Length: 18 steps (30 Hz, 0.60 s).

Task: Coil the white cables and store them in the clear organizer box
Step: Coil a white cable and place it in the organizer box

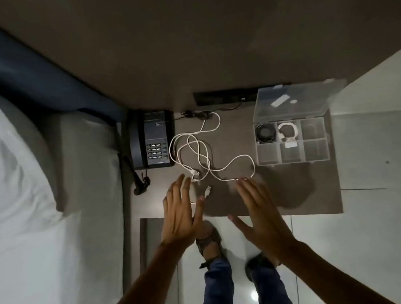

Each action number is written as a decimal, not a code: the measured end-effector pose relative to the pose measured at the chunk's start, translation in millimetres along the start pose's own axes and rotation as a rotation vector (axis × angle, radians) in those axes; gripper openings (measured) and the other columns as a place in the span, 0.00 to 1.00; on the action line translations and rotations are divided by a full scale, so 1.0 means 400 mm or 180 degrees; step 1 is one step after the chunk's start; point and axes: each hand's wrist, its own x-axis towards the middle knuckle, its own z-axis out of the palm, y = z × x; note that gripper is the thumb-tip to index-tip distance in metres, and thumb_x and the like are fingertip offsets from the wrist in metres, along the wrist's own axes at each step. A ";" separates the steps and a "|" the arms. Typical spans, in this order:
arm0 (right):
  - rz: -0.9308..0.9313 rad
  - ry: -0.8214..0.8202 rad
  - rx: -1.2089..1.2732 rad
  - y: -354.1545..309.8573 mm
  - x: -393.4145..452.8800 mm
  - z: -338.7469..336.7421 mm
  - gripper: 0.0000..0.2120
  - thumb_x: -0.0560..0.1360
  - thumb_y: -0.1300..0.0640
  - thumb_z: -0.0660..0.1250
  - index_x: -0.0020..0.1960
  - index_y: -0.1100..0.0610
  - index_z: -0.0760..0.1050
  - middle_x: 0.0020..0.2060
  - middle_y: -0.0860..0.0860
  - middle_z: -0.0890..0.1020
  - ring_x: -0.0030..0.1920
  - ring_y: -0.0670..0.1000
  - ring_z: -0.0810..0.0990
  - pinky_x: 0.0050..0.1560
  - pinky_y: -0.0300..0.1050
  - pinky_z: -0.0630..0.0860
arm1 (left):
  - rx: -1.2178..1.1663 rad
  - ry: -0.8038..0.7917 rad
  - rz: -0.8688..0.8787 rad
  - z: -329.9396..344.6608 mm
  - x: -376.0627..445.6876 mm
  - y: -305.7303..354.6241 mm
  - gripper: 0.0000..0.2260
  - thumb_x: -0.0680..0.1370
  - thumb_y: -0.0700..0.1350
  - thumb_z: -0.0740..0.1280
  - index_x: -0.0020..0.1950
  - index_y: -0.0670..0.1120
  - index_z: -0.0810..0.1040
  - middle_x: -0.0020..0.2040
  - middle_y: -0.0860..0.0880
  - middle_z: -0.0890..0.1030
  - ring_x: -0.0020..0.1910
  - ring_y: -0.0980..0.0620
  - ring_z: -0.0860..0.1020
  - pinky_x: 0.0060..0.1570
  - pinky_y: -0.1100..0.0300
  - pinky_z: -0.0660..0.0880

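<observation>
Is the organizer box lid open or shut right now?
Open. The clear organizer box has its lid swung up and back against the wall, leaving the compartments uncovered; a coiled white cable already sits in the middle back one.

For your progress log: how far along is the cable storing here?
Done: one coiled white cable already sits in the top middle compartment of the open box, beside a black coil. In hand: nothing; both hands, left and right, hover open. Left: the loose cables lie tangled on the table, uncoiled.
</observation>
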 end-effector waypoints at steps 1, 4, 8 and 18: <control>-0.0075 -0.0134 0.0148 0.000 0.009 0.040 0.38 0.81 0.43 0.68 0.84 0.55 0.56 0.83 0.55 0.63 0.83 0.56 0.60 0.80 0.59 0.62 | 0.0036 -0.0108 0.0028 0.026 0.006 -0.024 0.27 0.85 0.53 0.60 0.83 0.47 0.62 0.82 0.45 0.64 0.80 0.44 0.64 0.77 0.41 0.67; -0.0051 -0.0722 0.0394 -0.014 0.055 0.129 0.39 0.82 0.49 0.70 0.85 0.56 0.54 0.85 0.54 0.58 0.84 0.55 0.58 0.81 0.54 0.64 | 0.0211 -0.0349 -0.0009 0.090 0.019 -0.092 0.28 0.83 0.45 0.61 0.84 0.47 0.60 0.82 0.45 0.64 0.80 0.43 0.64 0.77 0.41 0.68; -0.0224 -0.1002 0.0057 -0.037 0.127 0.216 0.35 0.81 0.62 0.71 0.83 0.58 0.60 0.84 0.55 0.60 0.84 0.57 0.59 0.83 0.54 0.60 | 0.0472 -0.0473 0.0297 0.140 0.026 -0.166 0.30 0.79 0.39 0.69 0.81 0.45 0.65 0.80 0.43 0.70 0.79 0.41 0.65 0.75 0.38 0.71; -0.0416 -0.1580 -0.1494 -0.029 0.199 0.297 0.28 0.82 0.55 0.70 0.78 0.56 0.64 0.77 0.57 0.68 0.78 0.59 0.65 0.80 0.54 0.60 | 0.1098 -0.0502 0.0826 0.175 0.051 -0.249 0.34 0.60 0.36 0.86 0.66 0.45 0.83 0.73 0.39 0.79 0.75 0.33 0.72 0.66 0.33 0.74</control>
